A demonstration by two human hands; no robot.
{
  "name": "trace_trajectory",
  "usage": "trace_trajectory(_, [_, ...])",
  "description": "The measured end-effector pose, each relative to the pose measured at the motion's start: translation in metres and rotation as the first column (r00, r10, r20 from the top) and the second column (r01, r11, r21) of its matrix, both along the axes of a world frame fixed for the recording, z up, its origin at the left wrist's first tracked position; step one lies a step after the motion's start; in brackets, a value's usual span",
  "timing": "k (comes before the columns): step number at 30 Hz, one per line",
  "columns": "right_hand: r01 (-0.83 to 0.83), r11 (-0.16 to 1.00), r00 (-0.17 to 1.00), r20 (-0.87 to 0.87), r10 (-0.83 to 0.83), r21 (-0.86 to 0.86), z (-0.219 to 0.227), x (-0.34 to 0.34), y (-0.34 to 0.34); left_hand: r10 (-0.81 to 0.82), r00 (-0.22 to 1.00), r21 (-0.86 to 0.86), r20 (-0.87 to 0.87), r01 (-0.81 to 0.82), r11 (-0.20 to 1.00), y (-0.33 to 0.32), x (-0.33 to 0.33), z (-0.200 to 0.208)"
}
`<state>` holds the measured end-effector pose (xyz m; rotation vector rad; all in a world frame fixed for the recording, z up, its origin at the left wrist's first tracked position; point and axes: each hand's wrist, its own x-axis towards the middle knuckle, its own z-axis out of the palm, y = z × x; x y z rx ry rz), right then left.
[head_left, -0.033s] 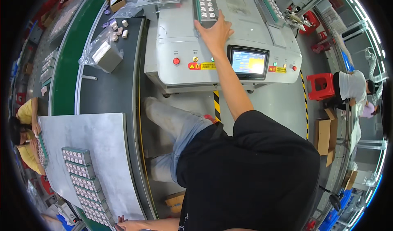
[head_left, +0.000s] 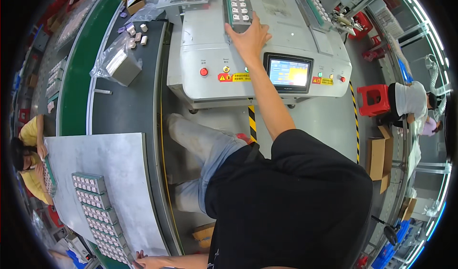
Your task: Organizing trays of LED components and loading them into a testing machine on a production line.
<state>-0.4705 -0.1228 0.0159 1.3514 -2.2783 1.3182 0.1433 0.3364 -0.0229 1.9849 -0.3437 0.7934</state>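
Observation:
At the top middle, my right hand [head_left: 251, 40] grips the near end of a grey-and-green fixture block [head_left: 239, 11], thumb at its left and fingers at its right. The block holds two rows of small white square parts and rests on the white machine [head_left: 200, 54]. At the lower left, my left hand [head_left: 144, 259] is closed at the near end of a row of similar fixture blocks [head_left: 101, 216] on a grey metal sheet [head_left: 126, 173]. Its fingertips are partly hidden against the last block.
A touchscreen [head_left: 288, 73] and a red button [head_left: 204, 72] sit on the machine's front. Another loaded fixture [head_left: 318, 10] lies at its right. A bagged grey block [head_left: 123, 68] and small loose parts lie on the dark bench [head_left: 124, 111]. A co-worker in yellow [head_left: 33, 130] works at the far left.

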Motion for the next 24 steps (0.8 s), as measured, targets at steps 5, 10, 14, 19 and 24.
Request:
trace_trajectory(5, [0.086,0.995,0.995,0.044,-0.084,-0.046,-0.010,-0.039,0.022,-0.077,0.997,-0.084,-0.013,0.076,0.994,-0.025,0.000,0.003])
trace_trajectory(10, [-0.026,0.999,0.991,0.133,0.030,-0.034,-0.002,-0.015,0.069,-0.167,0.971,-0.088,-0.171,0.154,0.984,-0.028,-0.010,0.022])
trace_trajectory(14, [-0.070,0.988,0.969,0.227,0.101,-0.138,0.002,-0.001,0.085,-0.226,0.958,-0.198,-0.175,0.191,0.961,-0.076,-0.069,0.052])
trace_trajectory(19, [-0.060,0.972,0.915,0.377,0.144,-0.227,-0.003,0.000,0.076,-0.643,0.732,-0.421,-0.228,0.521,0.743,-0.160,-0.174,0.072])
trace_trajectory(24, [-0.062,0.932,0.793,0.550,0.263,-0.357,-0.020,0.002,0.108,-0.871,-0.156,-0.479,-0.466,0.872,0.100,-0.253,-0.328,0.081])
